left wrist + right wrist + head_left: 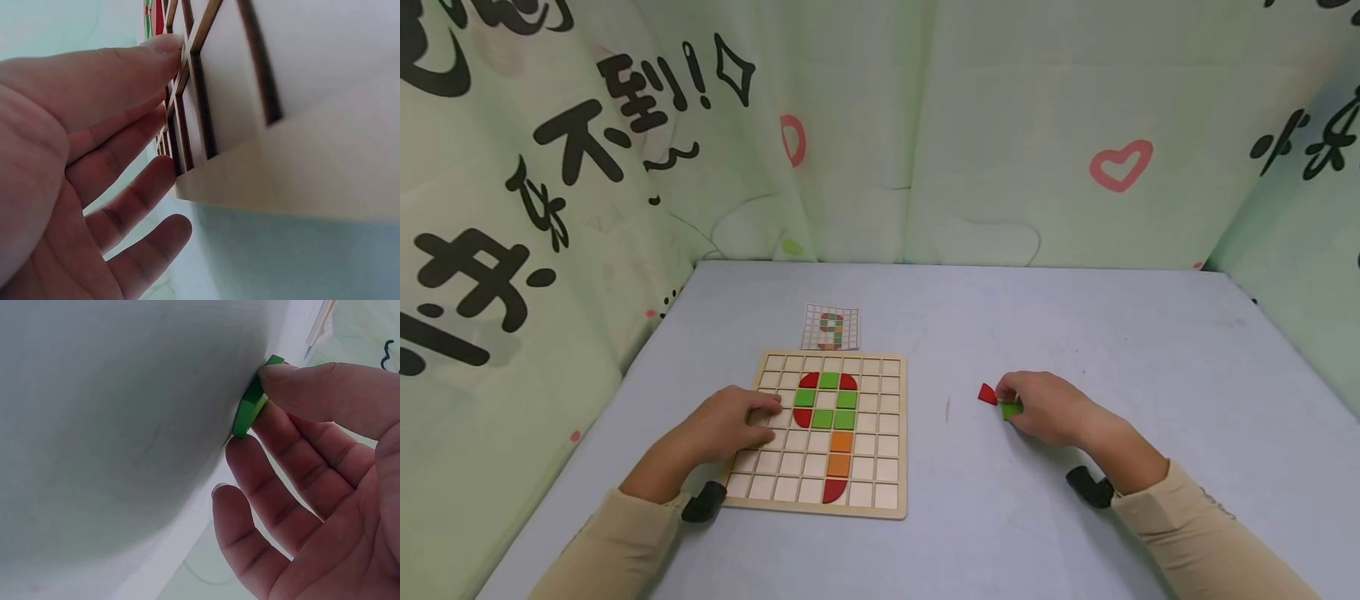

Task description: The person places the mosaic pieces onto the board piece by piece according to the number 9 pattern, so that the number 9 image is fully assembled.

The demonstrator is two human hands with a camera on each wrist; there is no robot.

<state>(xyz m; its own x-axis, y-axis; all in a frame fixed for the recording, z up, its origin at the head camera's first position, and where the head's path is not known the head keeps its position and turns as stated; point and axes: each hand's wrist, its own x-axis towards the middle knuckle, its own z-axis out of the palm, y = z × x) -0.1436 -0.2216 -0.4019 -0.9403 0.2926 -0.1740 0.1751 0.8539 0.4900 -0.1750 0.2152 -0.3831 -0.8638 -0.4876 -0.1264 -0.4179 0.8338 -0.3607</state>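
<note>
A square wooden grid board [903, 450] lies on the table, with red rounded, green square and orange square tiles set in some of its cells. My left hand [726, 429] rests on the board's left side, its fingers loosely extended; in the left wrist view the thumb [119, 75] touches the grid. Right of the board, my right hand [1048, 408] pinches a green square tile [250, 403] between thumb and fingers, tilted at the tabletop. A red quarter-round tile [987, 394] lies just left of those fingers.
Behind the board lies a small pattern card [850, 333] printed with a grid and a coloured figure. The pale table [955, 517] is enclosed by light green curtains [985, 108] at the back and sides.
</note>
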